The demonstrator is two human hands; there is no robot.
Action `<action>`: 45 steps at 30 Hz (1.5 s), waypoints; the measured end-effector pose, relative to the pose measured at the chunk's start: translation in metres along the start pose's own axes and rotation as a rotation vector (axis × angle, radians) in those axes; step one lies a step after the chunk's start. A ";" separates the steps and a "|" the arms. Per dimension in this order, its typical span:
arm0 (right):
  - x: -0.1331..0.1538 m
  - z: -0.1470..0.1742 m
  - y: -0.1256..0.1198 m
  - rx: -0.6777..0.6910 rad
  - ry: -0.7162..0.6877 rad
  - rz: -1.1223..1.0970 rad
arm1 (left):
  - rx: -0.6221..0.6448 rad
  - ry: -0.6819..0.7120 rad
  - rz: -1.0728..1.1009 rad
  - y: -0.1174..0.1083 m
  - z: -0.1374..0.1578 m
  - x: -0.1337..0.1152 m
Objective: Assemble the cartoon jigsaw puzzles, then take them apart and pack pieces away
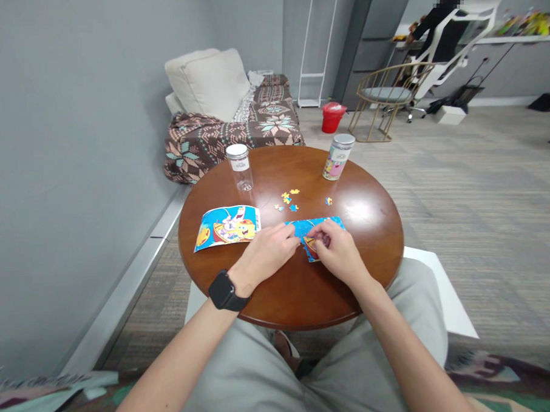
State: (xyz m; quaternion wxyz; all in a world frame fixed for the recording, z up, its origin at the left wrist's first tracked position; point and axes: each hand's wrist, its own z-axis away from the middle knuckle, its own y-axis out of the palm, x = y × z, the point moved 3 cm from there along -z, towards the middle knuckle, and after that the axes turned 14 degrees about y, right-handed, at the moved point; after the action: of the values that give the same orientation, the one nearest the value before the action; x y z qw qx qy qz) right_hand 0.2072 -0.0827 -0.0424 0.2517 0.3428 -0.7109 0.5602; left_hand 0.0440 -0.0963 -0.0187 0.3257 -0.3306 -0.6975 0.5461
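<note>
A partly assembled jigsaw puzzle (317, 223), blue with cartoon figures, lies on the round brown table (289, 298). My left hand (273, 249), above a black watch, is closed at the puzzle's left edge; its fingertips hide whatever is in them. My right hand (341, 252) pinches over the puzzle's right part, thumb and fingers together, and anything between them is too small to make out. Several loose puzzle pieces (287, 198) lie behind the puzzle, and a single piece (328, 201) sits apart to the right. A picture sheet (228, 227) with the cartoon rests left of my left hand, its edges curling.
A clear jar (242, 174) with a white lid stands at the table's back left, a printed canister (338, 158) at the back right. Beyond are a covered couch (270, 118), a red bin (333, 118), a gold-framed chair (384, 95) and a person (433, 24) near a counter.
</note>
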 end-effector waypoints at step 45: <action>-0.001 0.000 0.001 0.011 0.025 -0.005 | -0.100 -0.051 0.048 0.000 0.004 0.003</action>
State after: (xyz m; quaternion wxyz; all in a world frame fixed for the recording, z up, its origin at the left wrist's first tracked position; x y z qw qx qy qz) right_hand 0.2072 -0.0825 -0.0436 0.2598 0.3390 -0.7038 0.5677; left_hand 0.0389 -0.0965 -0.0196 0.2778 -0.3492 -0.7239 0.5262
